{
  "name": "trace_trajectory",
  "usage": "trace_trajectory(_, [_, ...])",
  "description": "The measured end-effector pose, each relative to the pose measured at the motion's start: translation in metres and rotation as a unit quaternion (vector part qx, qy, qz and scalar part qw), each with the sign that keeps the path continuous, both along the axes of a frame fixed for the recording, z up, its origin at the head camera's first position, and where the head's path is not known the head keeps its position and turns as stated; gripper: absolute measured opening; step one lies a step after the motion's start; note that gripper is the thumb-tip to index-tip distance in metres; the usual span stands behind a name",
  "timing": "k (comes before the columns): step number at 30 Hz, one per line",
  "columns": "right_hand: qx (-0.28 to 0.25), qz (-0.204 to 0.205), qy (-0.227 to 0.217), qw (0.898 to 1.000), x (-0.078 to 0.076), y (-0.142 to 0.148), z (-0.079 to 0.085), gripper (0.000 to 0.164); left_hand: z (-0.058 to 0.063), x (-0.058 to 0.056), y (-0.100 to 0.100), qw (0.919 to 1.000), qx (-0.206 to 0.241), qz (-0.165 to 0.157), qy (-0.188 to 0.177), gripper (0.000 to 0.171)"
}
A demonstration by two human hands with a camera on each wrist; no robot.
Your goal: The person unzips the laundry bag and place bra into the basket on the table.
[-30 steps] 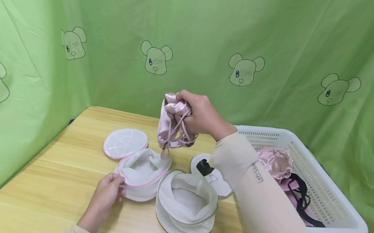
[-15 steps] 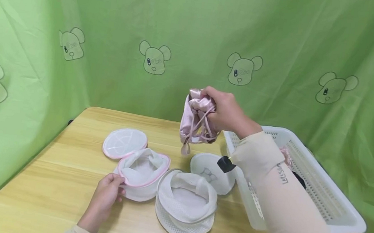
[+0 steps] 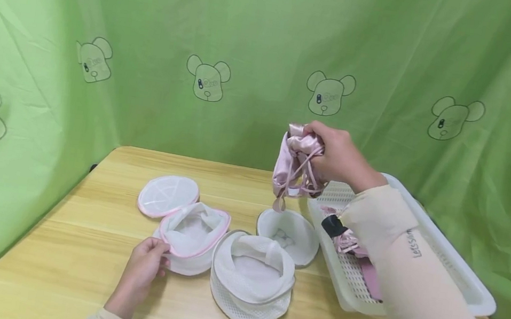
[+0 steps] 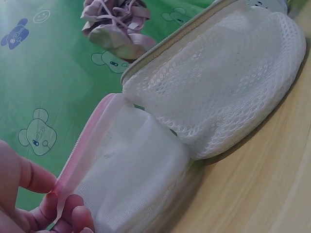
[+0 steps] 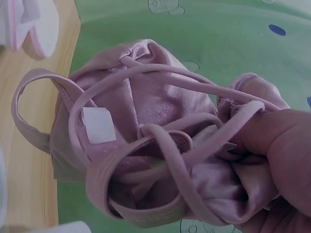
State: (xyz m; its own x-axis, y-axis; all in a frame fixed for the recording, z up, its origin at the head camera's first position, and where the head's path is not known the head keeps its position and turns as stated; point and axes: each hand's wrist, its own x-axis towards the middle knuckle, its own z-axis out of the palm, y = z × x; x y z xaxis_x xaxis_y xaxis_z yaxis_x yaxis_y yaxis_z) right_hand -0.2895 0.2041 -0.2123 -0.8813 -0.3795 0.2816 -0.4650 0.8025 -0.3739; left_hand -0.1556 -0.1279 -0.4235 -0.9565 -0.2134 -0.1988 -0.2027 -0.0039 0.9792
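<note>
In the head view my right hand (image 3: pixel 340 157) grips pink satin ballet shoes (image 3: pixel 297 157) in the air, above the near-left end of the basket. Their crossing straps, a loose loop and a white tag on the shoes (image 5: pixel 141 107) show large in the right wrist view. My left hand (image 3: pixel 144 266) pinches the pink zip edge of a small white mesh laundry bag (image 3: pixel 189 261), which stands on the table with its top open. Thumb and fingertips meet on that zip edge in the left wrist view. Touching it on the right is a larger grey-trimmed mesh laundry bag (image 3: pixel 247 312), also open at the top.
One round lid with pink trim (image 3: pixel 168 196) lies folded back on the wooden table (image 3: pixel 79 244); another with grey trim (image 3: pixel 294 234) lies behind the larger bag. A white plastic basket (image 3: pixel 478 305) holds pink items (image 3: pixel 370 280), partly behind my right sleeve. Green curtains surround the table.
My right hand has carried the pink ballet shoes rightward, from above the pink-trimmed bag towards the basket. The left hand keeps its pinch on the bag's edge.
</note>
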Motion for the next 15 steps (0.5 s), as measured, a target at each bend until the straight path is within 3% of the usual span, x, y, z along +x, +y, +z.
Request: trace_trajectory(15, [0.011,-0.034,0.013,0.999,0.008,0.047,-0.002,0.053,0.0,0.0,0.001,0.9999,-0.009,-0.001,-0.007,0.015])
